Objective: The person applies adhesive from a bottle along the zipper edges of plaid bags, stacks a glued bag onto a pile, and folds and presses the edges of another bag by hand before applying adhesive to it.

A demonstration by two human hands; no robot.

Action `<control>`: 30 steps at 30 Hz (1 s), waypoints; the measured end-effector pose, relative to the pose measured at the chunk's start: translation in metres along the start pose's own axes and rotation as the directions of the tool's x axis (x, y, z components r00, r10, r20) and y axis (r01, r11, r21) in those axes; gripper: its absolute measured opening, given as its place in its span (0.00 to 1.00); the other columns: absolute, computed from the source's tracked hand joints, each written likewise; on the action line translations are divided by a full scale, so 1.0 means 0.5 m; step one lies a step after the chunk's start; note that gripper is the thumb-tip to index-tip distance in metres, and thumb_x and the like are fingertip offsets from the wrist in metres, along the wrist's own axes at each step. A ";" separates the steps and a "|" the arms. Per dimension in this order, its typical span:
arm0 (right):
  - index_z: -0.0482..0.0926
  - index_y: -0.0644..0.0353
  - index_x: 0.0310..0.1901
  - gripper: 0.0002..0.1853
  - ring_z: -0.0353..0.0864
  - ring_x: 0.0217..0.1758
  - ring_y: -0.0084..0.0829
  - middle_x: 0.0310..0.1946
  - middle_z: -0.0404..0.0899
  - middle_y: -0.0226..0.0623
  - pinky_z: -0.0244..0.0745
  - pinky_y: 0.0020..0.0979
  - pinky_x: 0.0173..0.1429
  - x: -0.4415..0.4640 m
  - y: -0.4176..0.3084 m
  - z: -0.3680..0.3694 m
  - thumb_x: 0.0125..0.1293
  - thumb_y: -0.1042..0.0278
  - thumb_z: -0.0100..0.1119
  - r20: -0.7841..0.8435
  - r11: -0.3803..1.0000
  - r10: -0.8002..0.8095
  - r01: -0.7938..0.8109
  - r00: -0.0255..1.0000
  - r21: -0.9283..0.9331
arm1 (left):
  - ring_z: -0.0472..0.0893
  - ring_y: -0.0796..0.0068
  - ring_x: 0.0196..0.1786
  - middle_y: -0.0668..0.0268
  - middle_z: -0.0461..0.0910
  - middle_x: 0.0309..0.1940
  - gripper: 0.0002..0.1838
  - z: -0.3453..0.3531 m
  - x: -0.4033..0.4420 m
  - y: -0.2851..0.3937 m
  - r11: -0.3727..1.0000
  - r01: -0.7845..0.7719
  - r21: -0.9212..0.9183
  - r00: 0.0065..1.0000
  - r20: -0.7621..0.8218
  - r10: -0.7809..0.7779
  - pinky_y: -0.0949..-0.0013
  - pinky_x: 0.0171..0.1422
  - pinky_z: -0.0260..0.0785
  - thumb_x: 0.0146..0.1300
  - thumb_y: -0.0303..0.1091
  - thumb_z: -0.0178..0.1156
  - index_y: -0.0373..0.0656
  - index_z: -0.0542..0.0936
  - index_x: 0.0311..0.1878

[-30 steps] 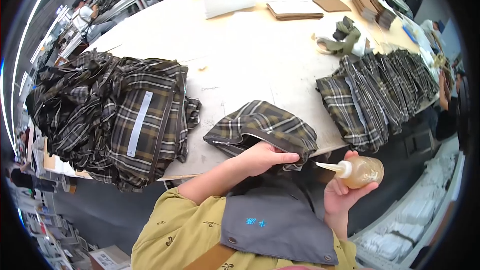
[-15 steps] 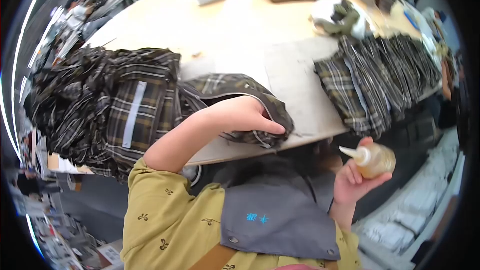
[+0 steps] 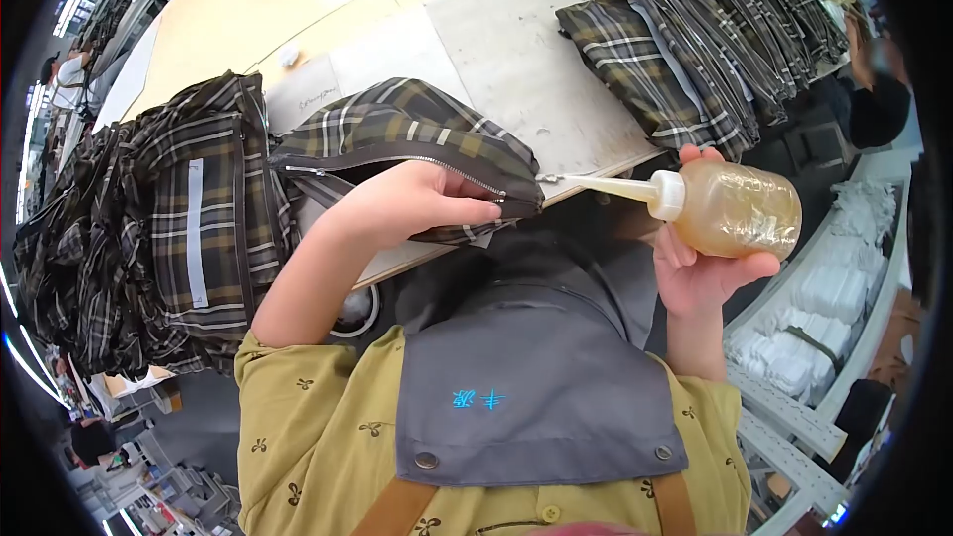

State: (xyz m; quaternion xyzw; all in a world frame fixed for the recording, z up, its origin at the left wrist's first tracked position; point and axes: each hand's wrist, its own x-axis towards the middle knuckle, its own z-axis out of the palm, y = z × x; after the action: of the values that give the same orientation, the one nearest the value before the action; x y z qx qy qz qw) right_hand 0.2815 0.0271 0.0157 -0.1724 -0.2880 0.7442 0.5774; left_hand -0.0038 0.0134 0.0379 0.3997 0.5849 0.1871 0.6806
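Note:
My left hand (image 3: pixel 422 201) grips a dark plaid fabric piece (image 3: pixel 397 119) at the table's front edge. Its fingers are tucked inside the gaping zipper opening, and the thumb presses near the zipper's right end. The zipper (image 3: pixel 397 152) runs along the opening, with its pull at the left. In my right hand (image 3: pixel 690 263) is a clear squeeze bottle (image 3: pixel 740 208) of yellowish liquid, lying sideways. The bottle's long, thin nozzle (image 3: pixel 615 187) points left, its tip close to the fabric's right corner. Whether it touches the fabric I cannot tell.
A heap of plaid pieces (image 3: pixel 149 228) lies left, the nearest bearing a pale strip (image 3: pixel 196 233). Another plaid stack (image 3: pixel 695 50) sits at the right on the table (image 3: pixel 536 60). White bundles (image 3: pixel 814 308) fill a rack at the lower right. Another person's arm (image 3: pixel 879 65) shows far right.
My right hand has raised the bottle and brought its nozzle close to the fabric. My left hand still holds the fabric by the zipper. The view has tilted down and come closer.

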 end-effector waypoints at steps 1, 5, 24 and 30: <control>0.50 0.64 0.66 0.61 0.68 0.27 0.18 0.65 0.57 0.41 0.66 0.19 0.28 0.006 -0.002 0.003 0.37 0.32 0.68 0.044 0.997 0.011 -0.007 0.999 -0.079 | 0.76 0.80 0.40 0.63 0.81 0.36 0.19 -0.002 -0.002 0.002 1.000 0.006 -0.005 1.000 0.005 -0.006 0.77 0.48 0.66 0.52 0.36 0.65 0.31 0.80 0.43; 0.53 0.68 0.64 0.64 0.74 0.33 0.21 0.60 0.64 0.48 0.72 0.18 0.31 0.029 -0.010 -0.004 0.32 0.25 0.65 0.157 0.959 0.013 0.032 0.987 -0.283 | 0.76 0.80 0.39 0.64 0.81 0.35 0.19 -0.006 -0.013 0.027 0.994 0.084 0.073 0.996 0.004 -0.085 0.77 0.48 0.66 0.53 0.36 0.65 0.31 0.80 0.43; 0.58 0.72 0.59 0.65 0.75 0.24 0.20 0.55 0.67 0.57 0.72 0.17 0.24 0.061 0.004 0.048 0.25 0.28 0.70 0.137 0.766 0.000 0.088 0.991 -0.637 | 0.77 0.80 0.40 0.65 0.82 0.37 0.19 -0.025 -0.011 0.022 0.970 -0.029 0.242 0.990 0.140 -0.006 0.77 0.49 0.68 0.57 0.42 0.58 0.38 0.81 0.47; 0.57 0.73 0.60 0.64 0.77 0.29 0.23 0.55 0.66 0.58 0.75 0.19 0.28 0.065 -0.003 0.049 0.27 0.29 0.71 0.169 0.766 0.052 0.069 0.984 -0.639 | 0.78 0.79 0.40 0.65 0.82 0.37 0.19 -0.028 -0.011 0.025 0.972 -0.032 0.232 0.988 0.156 -0.005 0.76 0.49 0.68 0.57 0.42 0.58 0.39 0.81 0.47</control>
State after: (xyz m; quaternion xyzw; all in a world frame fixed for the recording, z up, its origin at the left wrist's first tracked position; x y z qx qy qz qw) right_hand 0.2594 0.0527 0.0384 -0.2916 -0.5758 0.6105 0.4590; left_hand -0.0160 0.0216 0.0510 0.4945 0.5452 0.0897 0.6710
